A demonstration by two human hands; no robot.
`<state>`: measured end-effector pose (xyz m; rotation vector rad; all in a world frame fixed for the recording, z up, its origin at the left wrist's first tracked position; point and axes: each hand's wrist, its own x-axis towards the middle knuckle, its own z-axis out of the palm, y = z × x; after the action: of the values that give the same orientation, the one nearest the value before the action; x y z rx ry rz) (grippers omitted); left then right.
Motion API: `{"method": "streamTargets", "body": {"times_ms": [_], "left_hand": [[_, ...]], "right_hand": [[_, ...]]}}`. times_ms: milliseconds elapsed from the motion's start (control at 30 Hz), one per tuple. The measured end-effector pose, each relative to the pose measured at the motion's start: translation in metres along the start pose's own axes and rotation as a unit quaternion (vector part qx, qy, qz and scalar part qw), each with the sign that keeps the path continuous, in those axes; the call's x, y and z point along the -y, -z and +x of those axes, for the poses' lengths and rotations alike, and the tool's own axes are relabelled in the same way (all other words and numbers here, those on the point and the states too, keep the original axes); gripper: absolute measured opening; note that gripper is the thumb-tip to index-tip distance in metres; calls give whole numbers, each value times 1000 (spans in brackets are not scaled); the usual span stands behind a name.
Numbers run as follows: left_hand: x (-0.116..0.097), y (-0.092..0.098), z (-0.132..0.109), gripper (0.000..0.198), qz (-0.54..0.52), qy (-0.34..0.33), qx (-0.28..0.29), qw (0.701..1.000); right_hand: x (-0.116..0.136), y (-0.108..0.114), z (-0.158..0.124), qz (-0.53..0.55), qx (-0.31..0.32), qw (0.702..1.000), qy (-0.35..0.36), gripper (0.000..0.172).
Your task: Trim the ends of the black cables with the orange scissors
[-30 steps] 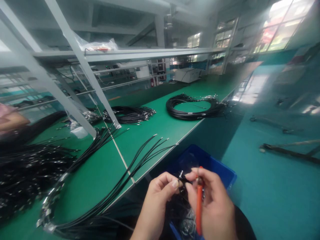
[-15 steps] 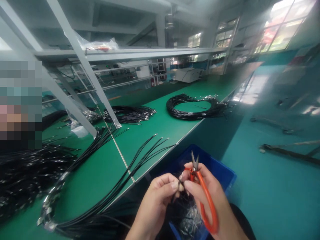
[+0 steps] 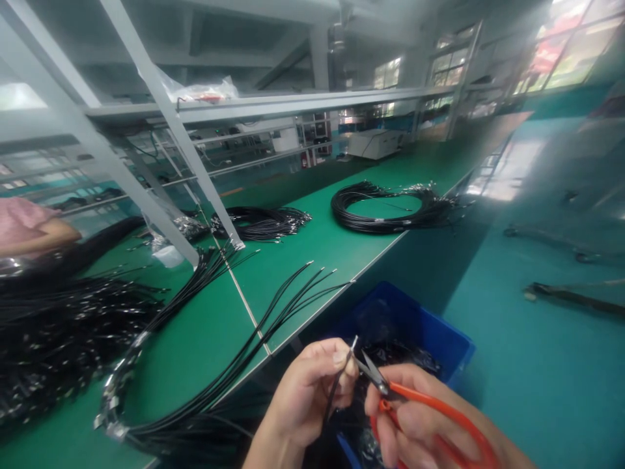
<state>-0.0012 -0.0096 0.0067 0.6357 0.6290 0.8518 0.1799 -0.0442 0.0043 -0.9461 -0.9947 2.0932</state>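
My left hand (image 3: 312, 384) pinches a black cable (image 3: 333, 394) close to its bare, silvery end, which points up past the thumb. In my right hand (image 3: 415, 404) is a pair of scissors (image 3: 439, 407) with orange-red handles and short pointed metal blades. The blades are parted and their tips are right beside the cable near my left fingertips; whether they touch it I cannot tell. Both hands are over a blue bin (image 3: 415, 319) that holds dark scraps. A bundle of black cables (image 3: 234, 365) curves along the bench edge to the left of my hands.
Coiled black cables (image 3: 375, 225) and a second bundle (image 3: 263, 225) lie on the green bench (image 3: 293, 312). A large cable heap (image 3: 73, 332) covers the left side, near another person's arm (image 3: 53, 234). White shelf posts (image 3: 180, 137) rise from the bench.
The scissors have swung from pointing upward to pointing left, blades now beside the cable. My right hand has moved slightly right and down, its fingers off the cable end. The view has shifted a little.
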Motion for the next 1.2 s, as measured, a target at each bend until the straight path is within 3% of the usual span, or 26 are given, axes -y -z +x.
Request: {"method": "streamTargets", "body": {"times_ms": [100, 267, 400, 700, 900, 1200], "left_hand": [[0, 0, 0, 12, 3, -1, -3, 1000], [2, 0, 0, 13, 30, -14, -16, 999], [0, -2, -1, 12, 59, -35, -22, 997], [-3, -4, -3, 11, 69, -48, -24, 996], [-3, -3, -4, 13, 108, -64, -36, 991], [-4, 0, -5, 15, 147, -93, -52, 983]], "right_hand": [[4, -2, 2, 31, 37, 997, -52, 31], [2, -6, -4, 14, -22, 999, 35, 26], [-2, -1, -2, 16, 33, 999, 5, 25], [1, 8, 9, -5, 50, 999, -2, 23], [14, 2, -1, -111, 11, 991, -74, 20], [-2, 1, -5, -80, -31, 996, -23, 22]]}}
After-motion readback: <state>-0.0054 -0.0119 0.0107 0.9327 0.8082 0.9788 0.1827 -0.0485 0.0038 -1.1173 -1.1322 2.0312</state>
